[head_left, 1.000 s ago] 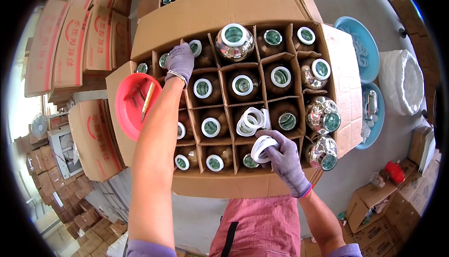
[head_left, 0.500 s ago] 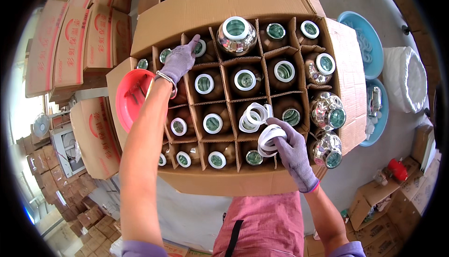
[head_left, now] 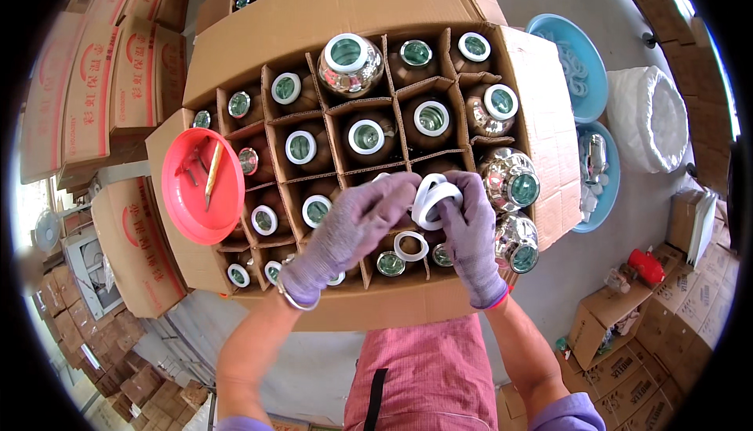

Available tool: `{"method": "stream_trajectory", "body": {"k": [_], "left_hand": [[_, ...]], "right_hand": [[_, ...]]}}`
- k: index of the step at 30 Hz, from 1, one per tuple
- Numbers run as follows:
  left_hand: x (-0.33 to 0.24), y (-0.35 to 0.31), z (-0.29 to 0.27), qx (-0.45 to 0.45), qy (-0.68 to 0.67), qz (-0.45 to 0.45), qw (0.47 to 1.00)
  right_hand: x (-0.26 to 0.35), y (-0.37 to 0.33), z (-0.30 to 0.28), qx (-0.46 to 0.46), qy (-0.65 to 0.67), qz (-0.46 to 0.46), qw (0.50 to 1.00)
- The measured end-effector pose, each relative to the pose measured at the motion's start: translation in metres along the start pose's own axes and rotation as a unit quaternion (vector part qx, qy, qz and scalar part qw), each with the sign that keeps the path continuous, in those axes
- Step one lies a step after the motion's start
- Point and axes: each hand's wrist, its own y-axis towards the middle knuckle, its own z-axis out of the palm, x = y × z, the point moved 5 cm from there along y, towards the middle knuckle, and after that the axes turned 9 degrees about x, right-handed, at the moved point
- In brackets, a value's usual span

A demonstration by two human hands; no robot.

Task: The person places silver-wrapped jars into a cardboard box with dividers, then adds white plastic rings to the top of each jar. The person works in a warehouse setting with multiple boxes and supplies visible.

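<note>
My right hand [head_left: 471,235], in a grey glove, is closed round several white rings [head_left: 427,205] above the front right of a divided carton [head_left: 345,312]. My gloved left hand [head_left: 349,231] reaches to the rings from the left; its fingers are smeared by motion, so its grip cannot be told. One more white ring [head_left: 411,246] lies just below the bunch, by a bare green bottle mouth [head_left: 390,263]. Silvered glass bottles stand in the cells, many with white rings on their mouths. One raised bottle [head_left: 351,66] at the back wears a ring. My hands hide some cells.
A red bowl [head_left: 180,211] with tools, one yellow-handled, sits at the carton's left. Two silvered bottles [head_left: 502,166] lie along its right side. Blue tubs [head_left: 592,47] and a white sack [head_left: 627,109] stand at the right. Closed cartons [head_left: 86,94] are stacked at the left.
My left hand has left the back left bottles and come to the rings at my right hand. The view has shifted, so the carton sits further left.
</note>
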Motion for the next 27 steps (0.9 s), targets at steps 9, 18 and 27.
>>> {"method": "stream_trajectory", "body": {"k": [9, 18, 27], "left_hand": [[-0.010, 0.039, -0.006, -0.034, -0.054, -0.018, 0.998], [-0.033, 0.209, -0.058, -0.222, 0.772, 0.087, 0.590], [-0.008, 0.204, -0.056, -0.090, 0.845, 0.002, 0.527]], "right_hand": [[0.009, -0.015, -0.054, -0.045, 0.033, 0.003, 0.998], [0.022, -0.036, -0.073, 0.072, 0.002, -0.045, 0.996], [0.022, -0.041, -0.099, 0.118, 0.027, -0.091, 0.988]]}}
